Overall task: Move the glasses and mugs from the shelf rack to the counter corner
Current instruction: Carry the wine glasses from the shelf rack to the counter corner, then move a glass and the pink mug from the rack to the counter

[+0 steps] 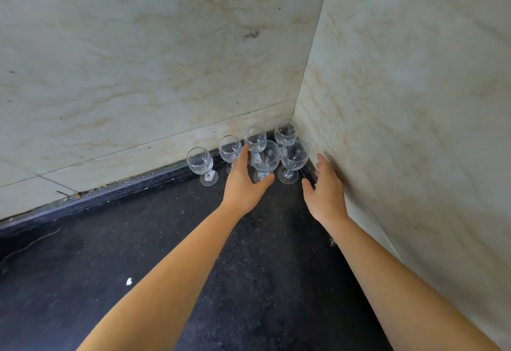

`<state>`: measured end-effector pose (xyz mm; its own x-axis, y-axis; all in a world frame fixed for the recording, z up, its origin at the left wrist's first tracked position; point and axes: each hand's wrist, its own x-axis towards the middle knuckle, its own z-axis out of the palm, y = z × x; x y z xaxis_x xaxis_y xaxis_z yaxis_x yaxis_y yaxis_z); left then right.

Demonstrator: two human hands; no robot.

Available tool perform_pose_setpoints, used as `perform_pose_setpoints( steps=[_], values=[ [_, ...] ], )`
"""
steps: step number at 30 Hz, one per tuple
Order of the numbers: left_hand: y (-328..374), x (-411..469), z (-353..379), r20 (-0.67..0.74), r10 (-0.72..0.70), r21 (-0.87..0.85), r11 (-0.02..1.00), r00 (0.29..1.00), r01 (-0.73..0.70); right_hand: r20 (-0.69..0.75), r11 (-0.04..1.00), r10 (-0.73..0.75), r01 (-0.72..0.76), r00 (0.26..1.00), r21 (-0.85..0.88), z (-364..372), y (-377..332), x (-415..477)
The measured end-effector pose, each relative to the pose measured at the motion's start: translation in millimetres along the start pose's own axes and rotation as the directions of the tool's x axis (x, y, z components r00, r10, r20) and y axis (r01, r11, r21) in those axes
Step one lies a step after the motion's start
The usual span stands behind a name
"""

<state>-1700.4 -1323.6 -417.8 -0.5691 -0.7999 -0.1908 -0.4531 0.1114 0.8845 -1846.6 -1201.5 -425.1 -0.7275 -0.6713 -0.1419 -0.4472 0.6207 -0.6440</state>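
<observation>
– Glasses (255,135), count and place?
– Six clear stemmed ones, upright on the dark desk (166,240), bunched in the corner where the back wall (138,74) meets the right wall (414,101), centre of the frame. Four in a row along the back wall, two in front at the right.
– Left hand (243,182)?
– Reaches in at the front-middle glass (266,158). Fingers (243,157) straight and together left of its bowl, thumb spread out in front of its foot. Not closed round it; can't tell if touching.
– Right hand (325,187)?
– Just right of the front-right glass (294,157), beside the right wall. Fingers loosely spread, slightly blurred, holding nothing.
– Other stuff?
– White speck (129,281) on the desk, lower left.
</observation>
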Motion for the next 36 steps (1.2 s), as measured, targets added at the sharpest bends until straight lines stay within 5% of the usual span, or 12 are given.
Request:
perform_pose_setpoints(
  steps=[10,16,20,26,36],
  values=[
    [31.3,-159.8,-66.1,-0.380,0.014,0.281,0.955,0.925,0.101,0.018,0.949,-0.309,0.307,0.951,0.078,-29.5,-59.3,-71.2],
    [26.7,-320.1,-134.8,-0.682,0.021,0.336,0.897,0.731,0.288,0.180,0.813,-0.583,0.570,0.792,0.119,1.4,-134.1,-164.3],
    [26.7,-439.7,-186.9,-0.854,0.020,0.278,0.862,0.520,0.423,0.243,0.655,-0.755,0.718,0.609,0.236,15.1,-202.3,-259.1],
    [23.7,-643.0,-246.6,-0.980,0.098,0.181,0.808,0.175,0.561,0.198,0.286,-0.955,0.861,0.220,0.421,33.9,-296.7,-442.4],
    [-22.9,-1051.6,-279.0,-0.952,0.190,-0.079,0.606,-0.241,0.791,0.051,-0.234,-0.941,0.753,-0.334,0.615,115.7,-363.1,-865.4]
  ],
)
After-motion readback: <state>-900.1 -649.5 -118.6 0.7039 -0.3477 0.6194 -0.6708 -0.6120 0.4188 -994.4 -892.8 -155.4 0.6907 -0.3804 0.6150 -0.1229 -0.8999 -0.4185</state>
